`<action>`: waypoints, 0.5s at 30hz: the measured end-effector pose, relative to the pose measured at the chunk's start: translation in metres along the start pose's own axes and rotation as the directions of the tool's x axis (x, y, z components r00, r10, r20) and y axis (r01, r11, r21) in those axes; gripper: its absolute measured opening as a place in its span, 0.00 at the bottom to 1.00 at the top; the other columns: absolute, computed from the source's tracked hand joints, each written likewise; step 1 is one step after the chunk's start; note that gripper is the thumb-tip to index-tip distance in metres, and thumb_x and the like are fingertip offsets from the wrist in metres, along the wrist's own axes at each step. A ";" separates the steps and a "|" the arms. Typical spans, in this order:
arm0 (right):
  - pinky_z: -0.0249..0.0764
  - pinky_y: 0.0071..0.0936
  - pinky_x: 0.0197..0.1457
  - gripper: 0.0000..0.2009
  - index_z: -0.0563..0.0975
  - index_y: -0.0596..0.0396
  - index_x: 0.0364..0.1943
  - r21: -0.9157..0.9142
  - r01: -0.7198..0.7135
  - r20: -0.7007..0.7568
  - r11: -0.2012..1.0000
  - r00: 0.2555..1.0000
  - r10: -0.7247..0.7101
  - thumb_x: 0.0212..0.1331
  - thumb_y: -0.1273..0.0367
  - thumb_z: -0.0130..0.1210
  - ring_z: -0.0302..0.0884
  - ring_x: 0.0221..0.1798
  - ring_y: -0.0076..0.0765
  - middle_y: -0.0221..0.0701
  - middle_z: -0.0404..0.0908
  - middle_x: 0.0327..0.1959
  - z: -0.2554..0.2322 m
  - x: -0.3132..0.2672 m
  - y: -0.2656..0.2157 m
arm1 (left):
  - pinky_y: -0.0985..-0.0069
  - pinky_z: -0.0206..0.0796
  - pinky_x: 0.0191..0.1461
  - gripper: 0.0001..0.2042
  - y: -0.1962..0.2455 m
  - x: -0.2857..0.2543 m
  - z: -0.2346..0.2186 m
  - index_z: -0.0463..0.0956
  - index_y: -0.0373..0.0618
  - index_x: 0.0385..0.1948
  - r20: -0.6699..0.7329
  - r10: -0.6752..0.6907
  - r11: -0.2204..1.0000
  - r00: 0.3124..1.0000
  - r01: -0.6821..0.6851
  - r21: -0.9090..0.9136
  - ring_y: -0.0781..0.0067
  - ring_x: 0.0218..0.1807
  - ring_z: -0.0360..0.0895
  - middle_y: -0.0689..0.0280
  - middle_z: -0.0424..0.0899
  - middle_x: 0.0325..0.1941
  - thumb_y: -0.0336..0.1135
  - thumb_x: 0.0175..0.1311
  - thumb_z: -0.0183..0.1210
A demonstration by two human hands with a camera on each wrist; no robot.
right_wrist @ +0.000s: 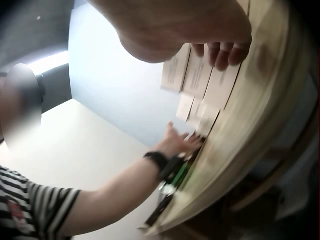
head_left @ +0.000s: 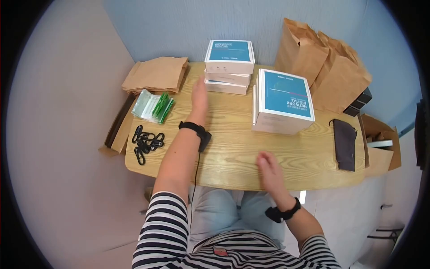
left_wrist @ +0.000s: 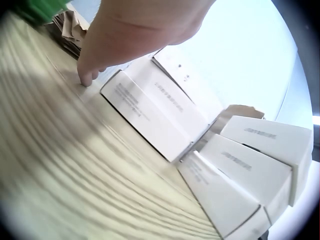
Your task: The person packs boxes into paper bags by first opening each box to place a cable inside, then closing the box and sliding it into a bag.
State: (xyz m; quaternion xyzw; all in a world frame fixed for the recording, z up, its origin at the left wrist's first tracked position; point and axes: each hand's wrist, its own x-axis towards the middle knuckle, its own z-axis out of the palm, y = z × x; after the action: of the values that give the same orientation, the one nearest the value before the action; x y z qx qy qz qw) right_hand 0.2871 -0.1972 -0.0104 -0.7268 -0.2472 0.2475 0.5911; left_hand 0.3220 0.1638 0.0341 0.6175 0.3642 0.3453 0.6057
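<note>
My left hand (head_left: 199, 99) reaches forward over the table, its fingertips right beside a stack of white boxes with blue tops (head_left: 230, 51). In the left wrist view the fingers point down near the tabletop, left of the stacked boxes (left_wrist: 145, 112), and hold nothing. My right hand (head_left: 271, 175) hovers above the table's front edge, apart from the boxes, with nothing in it. Its fingers hang loosely bent in the right wrist view. Closer to me on the right stands a second stack of the same boxes (head_left: 286, 96), lettered "NETWORK DIGITAL".
Flat brown paper bags (head_left: 156, 74) lie at the back left, near a clear pouch with green items (head_left: 161, 106) and several black carabiner-like clips (head_left: 145, 142). Upright paper bags (head_left: 309, 58) stand back right. A dark cloth pouch (head_left: 344, 145) lies before an open carton (head_left: 380, 157).
</note>
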 end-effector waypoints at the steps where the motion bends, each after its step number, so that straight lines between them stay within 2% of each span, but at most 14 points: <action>1: 0.70 0.32 0.68 0.22 0.68 0.66 0.66 0.077 0.057 0.062 0.995 0.996 -0.062 0.76 0.65 0.51 0.73 0.66 0.37 0.41 0.74 0.63 0.022 0.011 -0.011 | 0.62 0.56 0.75 0.39 -0.007 0.013 0.000 0.67 0.30 0.69 0.012 -0.009 1.000 1.000 0.009 0.012 0.45 0.73 0.67 0.42 0.69 0.73 0.63 0.76 0.44; 3: 0.67 0.34 0.72 0.27 0.64 0.67 0.71 0.217 0.193 0.054 0.957 0.977 -0.209 0.77 0.63 0.51 0.68 0.72 0.42 0.47 0.69 0.69 0.061 0.048 -0.043 | 0.65 0.52 0.78 0.40 -0.024 0.044 0.002 0.64 0.31 0.71 -0.013 0.058 0.994 0.998 -0.059 -0.093 0.48 0.76 0.63 0.44 0.66 0.76 0.64 0.77 0.41; 4: 0.63 0.36 0.75 0.29 0.61 0.67 0.72 0.192 0.149 0.003 0.970 0.988 -0.152 0.77 0.60 0.50 0.64 0.75 0.47 0.51 0.65 0.72 0.075 0.073 -0.054 | 0.65 0.52 0.78 0.40 -0.030 0.056 0.001 0.64 0.31 0.71 -0.001 0.056 0.994 0.998 -0.056 -0.090 0.48 0.76 0.63 0.44 0.66 0.76 0.64 0.77 0.41; 6: 0.55 0.41 0.80 0.35 0.56 0.69 0.75 0.129 0.119 -0.128 0.985 0.986 -0.102 0.76 0.55 0.49 0.56 0.79 0.55 0.56 0.59 0.76 0.099 0.128 -0.060 | 0.66 0.42 0.82 0.44 -0.038 0.077 -0.003 0.50 0.35 0.79 0.079 -0.053 0.989 0.995 0.063 -0.135 0.57 0.83 0.50 0.50 0.54 0.83 0.68 0.77 0.38; 7: 0.51 0.43 0.82 0.37 0.54 0.70 0.75 0.087 0.128 -0.207 0.988 0.972 -0.108 0.76 0.53 0.48 0.52 0.81 0.58 0.59 0.56 0.78 0.109 0.158 -0.047 | 0.66 0.42 0.82 0.44 -0.039 0.081 -0.002 0.50 0.35 0.79 0.085 -0.055 0.989 0.995 0.066 -0.134 0.57 0.83 0.50 0.50 0.54 0.83 0.68 0.77 0.38; 9: 0.45 0.44 0.84 0.40 0.51 0.73 0.76 -0.078 0.118 -0.361 0.990 0.922 -0.139 0.75 0.50 0.46 0.46 0.82 0.62 0.61 0.51 0.79 0.114 0.203 -0.038 | 0.66 0.42 0.83 0.45 -0.035 0.082 -0.001 0.48 0.35 0.79 0.143 0.095 0.989 0.985 -0.077 -0.122 0.56 0.82 0.52 0.48 0.52 0.83 0.70 0.76 0.36; 10: 0.45 0.44 0.84 0.40 0.51 0.73 0.76 -0.079 0.112 -0.362 0.991 0.922 -0.133 0.75 0.50 0.46 0.46 0.82 0.62 0.61 0.51 0.79 0.113 0.216 -0.036 | 0.66 0.42 0.83 0.45 -0.032 0.082 -0.001 0.48 0.35 0.79 0.146 0.089 0.990 0.985 -0.072 -0.121 0.56 0.82 0.52 0.48 0.52 0.83 0.70 0.76 0.36; 12: 0.45 0.43 0.84 0.42 0.48 0.74 0.76 0.056 0.013 -0.441 0.998 0.897 0.013 0.75 0.50 0.46 0.46 0.82 0.63 0.62 0.50 0.79 0.108 0.233 -0.050 | 0.69 0.41 0.82 0.42 -0.021 0.081 0.002 0.54 0.36 0.78 0.163 -0.051 0.978 0.985 0.082 -0.193 0.57 0.83 0.51 0.53 0.55 0.83 0.66 0.77 0.39; 13: 0.45 0.43 0.84 0.42 0.48 0.74 0.76 0.052 0.006 -0.441 0.999 0.897 0.018 0.75 0.50 0.46 0.46 0.82 0.63 0.62 0.50 0.79 0.108 0.240 -0.051 | 0.69 0.41 0.82 0.42 -0.018 0.081 0.002 0.54 0.36 0.78 0.164 -0.059 0.977 0.985 0.091 -0.195 0.57 0.83 0.51 0.53 0.55 0.83 0.66 0.77 0.39; 15: 0.44 0.42 0.84 0.42 0.47 0.73 0.77 0.085 0.100 -0.470 0.991 0.881 -0.048 0.75 0.50 0.46 0.46 0.83 0.62 0.61 0.50 0.79 0.107 0.250 -0.051 | 0.69 0.40 0.82 0.43 -0.021 0.084 0.006 0.53 0.35 0.78 0.216 -0.055 0.967 0.975 0.106 -0.232 0.57 0.83 0.50 0.53 0.54 0.83 0.67 0.77 0.39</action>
State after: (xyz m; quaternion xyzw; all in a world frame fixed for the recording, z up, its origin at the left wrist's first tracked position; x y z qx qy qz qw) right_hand 0.4033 0.0539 0.0040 -0.7222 -0.1117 0.0554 0.6803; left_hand 0.3683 0.2341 0.0118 0.5563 0.2790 0.2958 0.7248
